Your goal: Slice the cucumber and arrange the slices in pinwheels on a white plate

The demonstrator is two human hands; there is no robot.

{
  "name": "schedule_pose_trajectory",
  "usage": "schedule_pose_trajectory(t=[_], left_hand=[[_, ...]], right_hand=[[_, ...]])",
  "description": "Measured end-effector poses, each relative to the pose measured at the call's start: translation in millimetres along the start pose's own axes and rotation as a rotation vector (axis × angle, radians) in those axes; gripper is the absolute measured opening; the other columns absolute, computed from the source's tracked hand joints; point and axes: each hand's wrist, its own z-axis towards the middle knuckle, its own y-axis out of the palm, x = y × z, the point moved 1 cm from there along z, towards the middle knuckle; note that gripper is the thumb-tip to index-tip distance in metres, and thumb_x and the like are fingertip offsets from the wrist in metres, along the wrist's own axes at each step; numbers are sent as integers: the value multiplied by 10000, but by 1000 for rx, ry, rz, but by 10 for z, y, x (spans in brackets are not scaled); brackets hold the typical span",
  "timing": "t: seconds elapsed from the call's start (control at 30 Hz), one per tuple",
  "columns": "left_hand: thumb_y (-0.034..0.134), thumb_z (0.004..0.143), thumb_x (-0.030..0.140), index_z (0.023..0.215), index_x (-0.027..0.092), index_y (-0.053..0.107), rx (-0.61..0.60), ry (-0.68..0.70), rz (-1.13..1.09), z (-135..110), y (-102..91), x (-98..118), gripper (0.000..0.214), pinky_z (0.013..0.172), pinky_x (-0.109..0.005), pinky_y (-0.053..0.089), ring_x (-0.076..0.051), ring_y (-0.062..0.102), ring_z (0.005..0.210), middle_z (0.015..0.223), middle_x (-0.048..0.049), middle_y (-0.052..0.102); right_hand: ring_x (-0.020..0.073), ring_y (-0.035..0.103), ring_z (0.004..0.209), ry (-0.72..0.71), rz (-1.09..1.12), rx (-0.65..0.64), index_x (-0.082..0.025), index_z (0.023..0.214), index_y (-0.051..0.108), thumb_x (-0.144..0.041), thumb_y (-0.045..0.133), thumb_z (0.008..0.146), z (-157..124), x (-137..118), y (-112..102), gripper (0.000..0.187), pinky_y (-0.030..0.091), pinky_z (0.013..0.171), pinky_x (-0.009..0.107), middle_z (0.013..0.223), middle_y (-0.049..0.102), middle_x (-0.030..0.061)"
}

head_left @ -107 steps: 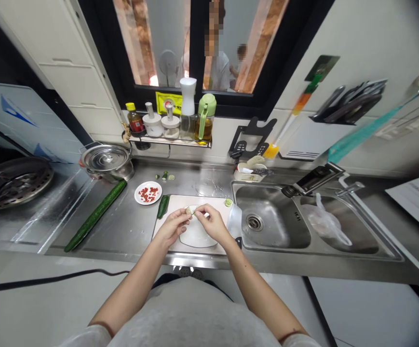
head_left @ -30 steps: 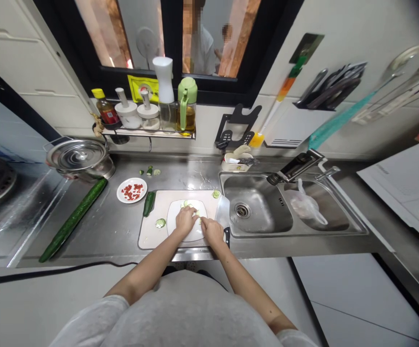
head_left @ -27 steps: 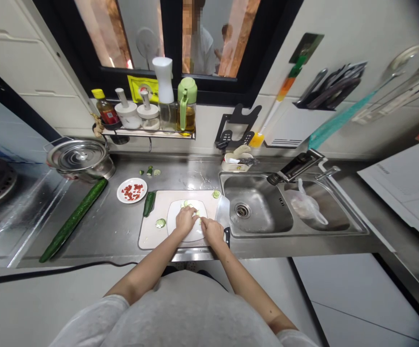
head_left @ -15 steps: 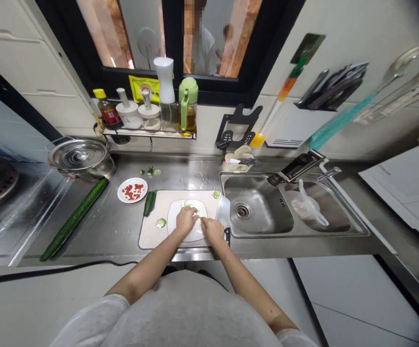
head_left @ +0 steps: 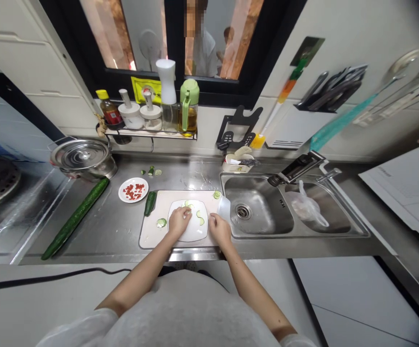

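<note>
A white square plate (head_left: 196, 233) lies on the pale cutting board (head_left: 155, 238). Cucumber slices (head_left: 200, 220) lie on its right part, and a few more show near its far edge. Over the plate's left part is my left hand (head_left: 179, 222), its fingers curled together; what they hold, if anything, is hidden. Just off the plate's right edge, my right hand (head_left: 221, 230) has its thumb and fingers closed, with nothing visible in them. Beyond it shows the knife blade (head_left: 224, 208). A stack of cucumber slices (head_left: 161, 222) and a cucumber piece (head_left: 150, 203) are at the board's left.
A plate of chopped red pieces (head_left: 133, 190) stands to the left, near a whole cucumber (head_left: 77, 217) and a lidded pot (head_left: 83, 156). Cucumber scraps (head_left: 151, 171) lie behind. The sink (head_left: 263, 212) is at the right. Bottles (head_left: 189, 108) stand on a wall rack.
My hands have moved apart: the left slightly left, the right rightward off the plate. Cucumber slices on the plate's right part are now uncovered.
</note>
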Motion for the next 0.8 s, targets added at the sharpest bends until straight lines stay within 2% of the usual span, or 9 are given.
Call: schedule_pose_trajectory(t=[0.2, 0.37, 0.5, 0.63, 0.8], left_hand=[[546, 798, 341, 957, 208, 692, 185, -124, -116, -245, -525, -529, 253, 702, -256, 426, -161, 586, 732, 835, -27, 669], [536, 790, 399, 1006, 213, 687, 260, -255, -57, -374, -808, -926, 323, 618, -241, 392, -143, 542, 639, 781, -13, 653], [535, 801, 385, 1025, 217, 682, 219, -293, 21, -408, -846, -993, 316, 663, -245, 405, -159, 580, 714, 805, -20, 665], [544, 811, 359, 1016, 230, 681, 139, -291, 154, -426, -778, -939, 279, 711, -268, 410, -189, 609, 825, 897, -39, 684], [572, 798, 415, 1044, 236, 670, 90, -308, 262, -443, -682, -898, 319, 723, -293, 413, -231, 609, 910, 951, -60, 681]], right_hand=[[187, 581, 665, 58, 214, 155, -174, 1076, 691, -422, 363, 877, -84, 301, -172, 457, 390, 639, 264, 731, 668, 50], [186, 562, 636, 20, 255, 173, -164, 1028, 706, -435, 378, 850, -143, 300, -165, 461, 381, 617, 267, 686, 652, 50], [178, 545, 597, -32, 301, 142, -173, 1005, 713, -432, 380, 845, -117, 172, -87, 451, 375, 593, 264, 643, 636, 37], [173, 535, 572, -74, 305, 135, -178, 990, 718, -438, 393, 844, -95, 61, -59, 441, 362, 578, 261, 618, 626, 31], [175, 546, 581, -87, 304, 125, -185, 966, 720, -445, 402, 843, -121, 38, -50, 429, 364, 584, 260, 619, 630, 33]])
